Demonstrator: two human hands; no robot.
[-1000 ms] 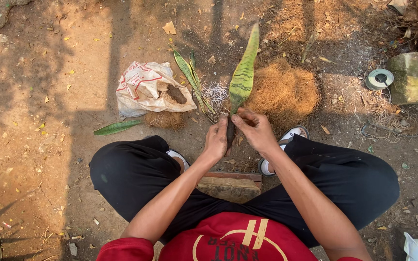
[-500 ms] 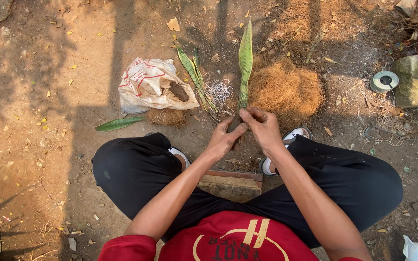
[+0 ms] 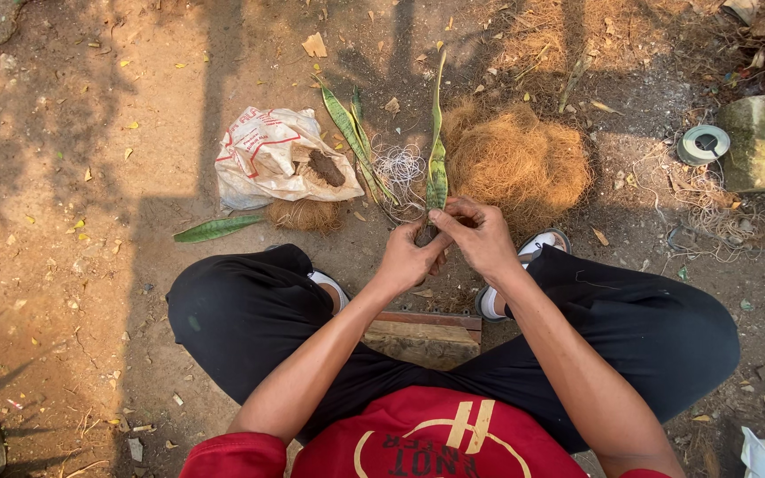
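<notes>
Far out on my left a single green leaf (image 3: 217,229) is lying flat on the bare dirt (image 3: 64,177), and just beyond it a crumpled white sack (image 3: 263,155) is sitting open with dark soil showing at its mouth, a small tuft of brown fibre (image 3: 305,214) resting against its near edge. Next to the sack a few more long leaves (image 3: 353,142) are lying fanned out, beside a loose tangle of thin pale string (image 3: 398,168). I am sitting low with my knees spread, and my left hand (image 3: 409,258) is pinching the base of an upright, narrow green leaf (image 3: 436,164), fingers closed on it from below. My right hand (image 3: 480,235) is closing over the same base from the other side, fingertips touching the left ones, so both hands are gripping the leaf together in front of my shoes. Right behind the leaf a big mound of brown coconut fibre (image 3: 520,164) is sitting. Farther right, a roll of tape (image 3: 703,144) is lying beside a weathered stone block (image 3: 759,142).
</notes>
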